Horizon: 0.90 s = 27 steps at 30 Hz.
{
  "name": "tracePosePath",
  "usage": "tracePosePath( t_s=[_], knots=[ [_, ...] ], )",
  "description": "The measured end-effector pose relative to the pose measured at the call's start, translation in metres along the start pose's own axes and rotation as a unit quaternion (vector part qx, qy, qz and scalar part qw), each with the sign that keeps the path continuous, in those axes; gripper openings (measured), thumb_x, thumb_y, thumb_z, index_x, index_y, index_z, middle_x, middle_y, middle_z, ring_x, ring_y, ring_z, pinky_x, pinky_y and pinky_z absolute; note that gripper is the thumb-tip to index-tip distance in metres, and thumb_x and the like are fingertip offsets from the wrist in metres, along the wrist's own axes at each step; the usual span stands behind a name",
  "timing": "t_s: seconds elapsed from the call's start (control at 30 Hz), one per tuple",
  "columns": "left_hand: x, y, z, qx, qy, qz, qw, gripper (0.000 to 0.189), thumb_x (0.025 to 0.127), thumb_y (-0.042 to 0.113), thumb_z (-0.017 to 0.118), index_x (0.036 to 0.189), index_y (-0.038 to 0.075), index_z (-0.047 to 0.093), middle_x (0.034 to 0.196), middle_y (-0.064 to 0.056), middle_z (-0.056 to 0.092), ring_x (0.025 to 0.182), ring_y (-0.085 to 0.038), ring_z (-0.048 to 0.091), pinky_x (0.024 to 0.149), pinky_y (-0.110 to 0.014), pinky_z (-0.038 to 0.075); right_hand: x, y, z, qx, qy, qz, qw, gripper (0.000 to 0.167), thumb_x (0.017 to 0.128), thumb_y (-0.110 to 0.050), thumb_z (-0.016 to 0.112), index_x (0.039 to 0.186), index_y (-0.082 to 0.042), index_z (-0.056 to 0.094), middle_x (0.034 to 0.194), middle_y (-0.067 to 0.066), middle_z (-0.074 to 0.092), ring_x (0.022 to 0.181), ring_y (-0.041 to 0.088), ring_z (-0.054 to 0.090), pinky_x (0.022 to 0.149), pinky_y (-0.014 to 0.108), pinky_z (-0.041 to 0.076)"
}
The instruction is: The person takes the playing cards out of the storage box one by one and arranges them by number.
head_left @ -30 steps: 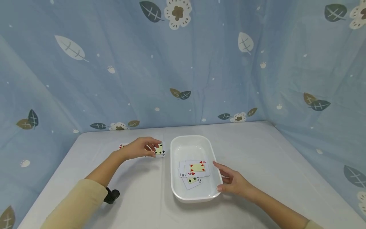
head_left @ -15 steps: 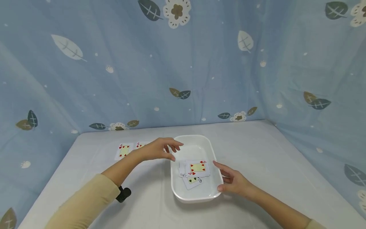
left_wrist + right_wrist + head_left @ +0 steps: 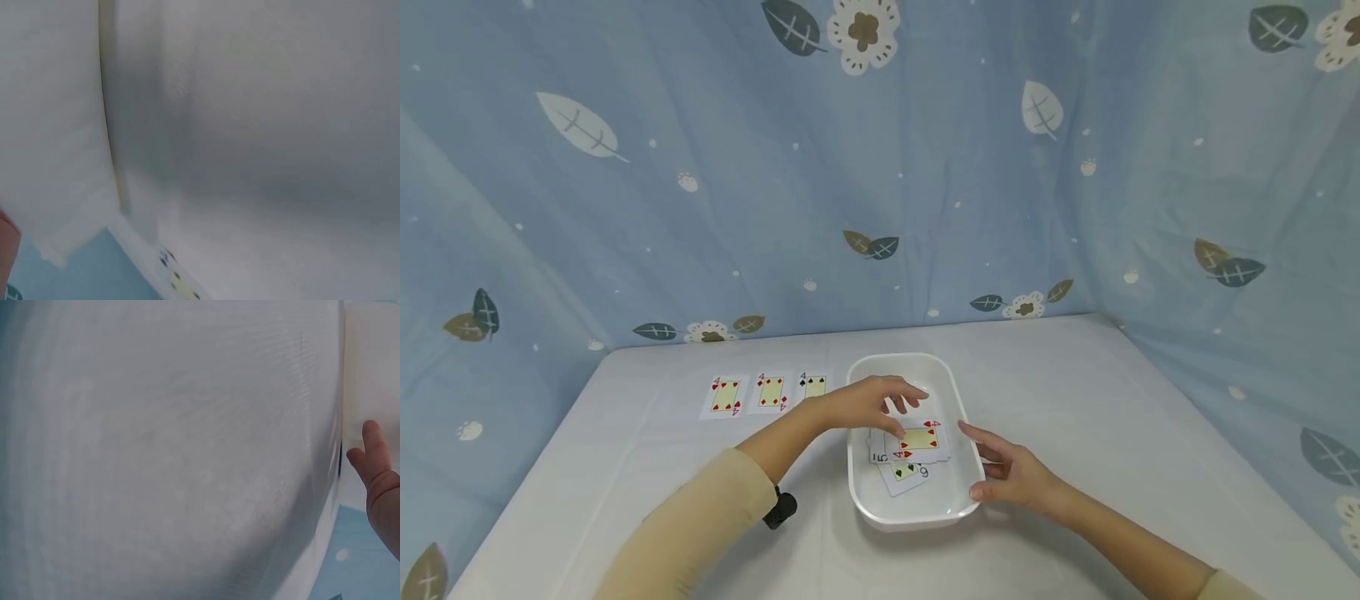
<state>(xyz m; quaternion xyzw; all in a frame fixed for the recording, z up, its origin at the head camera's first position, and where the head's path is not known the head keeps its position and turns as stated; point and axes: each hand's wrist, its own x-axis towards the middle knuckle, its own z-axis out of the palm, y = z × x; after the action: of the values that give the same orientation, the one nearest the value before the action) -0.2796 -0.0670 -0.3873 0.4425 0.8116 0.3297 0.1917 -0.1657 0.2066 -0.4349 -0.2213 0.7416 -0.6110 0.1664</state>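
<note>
A white plastic tub stands mid-table with several playing cards inside. On top lies a four of hearts, with a spade card partly under the pile. My left hand is over the tub, thumb at the four of hearts, fingers loosely bent; whether it touches the card I cannot tell. My right hand rests against the tub's right side, its thumb and forefinger at the rim. In the right wrist view, those fingertips lie against the outer wall.
Left of the tub, a row on the white table holds a four of hearts, a four of diamonds and a black four, partly behind the left arm. A patterned blue curtain encloses the back and sides.
My left hand has let go of the black four at the end of the row and moved right, over the cards in the tub. The right hand and the tub have stayed put.
</note>
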Motion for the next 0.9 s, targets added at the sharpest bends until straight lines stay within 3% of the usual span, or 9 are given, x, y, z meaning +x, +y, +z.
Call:
tracePosePath(
  t_s=[0.13,0.3,0.43,0.6,0.77,0.9],
  knots=[
    [0.010,0.000,0.008,0.017,-0.014,-0.026,0.9994,0.055,0.080,0.013,0.076,0.130,0.012,0.056,0.119,-0.004,0.059,0.108,-0.016,0.057,0.091,-0.031,0.048,0.000,0.001,0.000,0.003,-0.008,-0.015,0.9998,0.084,0.084,-0.010,0.072,0.146,0.007,0.018,0.139,0.044,0.026,0.118,0.056,0.045,0.085,0.033,0.053],
    [0.020,-0.003,0.017,0.040,-0.015,-0.066,0.9969,0.051,0.075,0.017,0.081,0.121,0.018,0.061,0.113,0.006,0.060,0.106,-0.010,0.054,0.094,-0.028,0.045,0.001,0.001,0.001,0.002,-0.011,-0.017,0.9998,0.083,0.084,-0.010,0.071,0.146,0.006,0.018,0.140,0.044,0.024,0.119,0.056,0.043,0.085,0.033,0.053],
    [0.027,-0.002,0.022,0.082,-0.039,-0.101,0.9907,0.063,0.072,0.026,0.083,0.129,0.023,0.055,0.114,0.009,0.057,0.107,-0.008,0.053,0.094,-0.028,0.044,0.001,0.000,0.000,-0.001,-0.010,-0.012,0.9999,0.085,0.084,-0.010,0.072,0.147,0.006,0.017,0.141,0.043,0.023,0.119,0.057,0.042,0.085,0.033,0.053],
    [0.032,-0.002,0.027,0.137,-0.053,-0.113,0.9826,0.068,0.074,0.034,0.081,0.134,0.024,0.050,0.115,0.009,0.054,0.109,-0.007,0.048,0.096,-0.029,0.042,0.001,-0.002,0.000,-0.005,-0.019,-0.004,0.9998,0.086,0.085,-0.010,0.071,0.148,0.005,0.015,0.142,0.043,0.022,0.120,0.057,0.041,0.086,0.033,0.052],
    [0.034,-0.004,0.032,0.134,-0.047,-0.129,0.9815,0.067,0.072,0.030,0.083,0.131,0.023,0.053,0.111,0.007,0.054,0.104,-0.007,0.050,0.094,-0.027,0.043,0.001,-0.004,0.000,-0.005,-0.032,0.012,0.9994,0.087,0.085,-0.012,0.070,0.149,0.003,0.012,0.142,0.042,0.022,0.116,0.053,0.048,0.084,0.035,0.053],
    [0.036,-0.005,0.031,0.104,-0.044,-0.144,0.9830,0.059,0.070,0.024,0.085,0.122,0.021,0.057,0.098,0.007,0.056,0.092,-0.008,0.053,0.085,-0.024,0.045,0.000,-0.006,-0.001,-0.005,-0.037,0.023,0.9990,0.088,0.086,-0.011,0.070,0.149,0.001,0.011,0.144,0.041,0.020,0.114,0.051,0.051,0.083,0.036,0.054]
  ],
)
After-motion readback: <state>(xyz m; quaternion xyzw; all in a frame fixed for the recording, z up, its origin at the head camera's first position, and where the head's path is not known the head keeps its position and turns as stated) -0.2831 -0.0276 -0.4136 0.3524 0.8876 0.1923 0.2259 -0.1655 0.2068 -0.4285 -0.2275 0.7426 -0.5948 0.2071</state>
